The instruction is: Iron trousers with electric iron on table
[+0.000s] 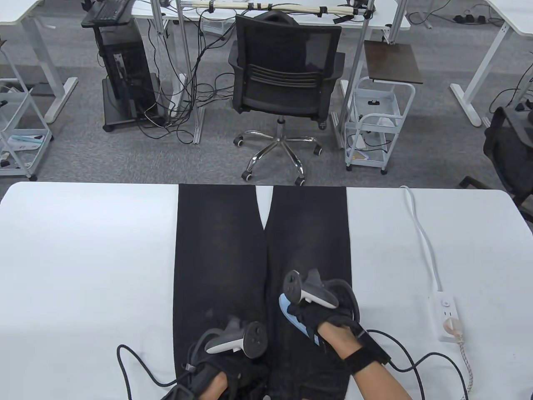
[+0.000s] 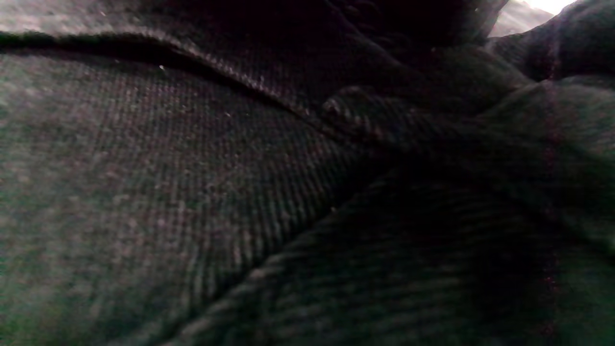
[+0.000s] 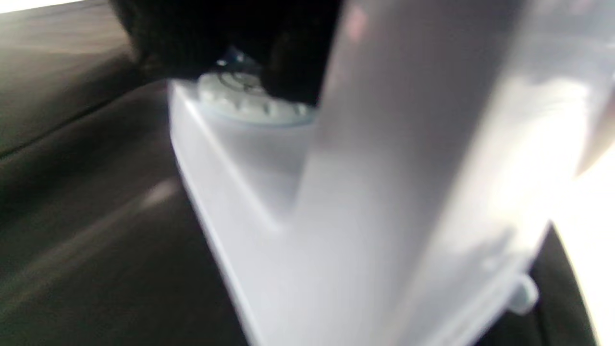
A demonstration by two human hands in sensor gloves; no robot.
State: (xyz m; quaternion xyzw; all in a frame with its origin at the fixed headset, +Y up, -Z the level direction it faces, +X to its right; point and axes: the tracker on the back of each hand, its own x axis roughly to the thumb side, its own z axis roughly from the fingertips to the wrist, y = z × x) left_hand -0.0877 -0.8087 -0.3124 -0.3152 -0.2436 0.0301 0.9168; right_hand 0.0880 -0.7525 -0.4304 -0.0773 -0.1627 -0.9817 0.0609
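Observation:
Black trousers (image 1: 233, 258) lie flat on the white table (image 1: 83, 258), legs pointing away from me. My right hand (image 1: 320, 312) grips the handle of a light blue and white electric iron (image 1: 296, 320), which sits on the right trouser leg near the thigh. In the right wrist view the iron's pale body (image 3: 365, 192) and its dial (image 3: 250, 103) fill the frame over dark cloth. My left hand (image 1: 233, 371) rests on the trousers near the waist at the front edge. The left wrist view shows only dark trouser fabric (image 2: 192, 192) up close.
A white power strip (image 1: 446, 316) with its white cable lies on the table at the right; the iron's braided cord is plugged into it. Black glove cables loop by both wrists. An office chair (image 1: 285, 79) and carts stand beyond the table's far edge.

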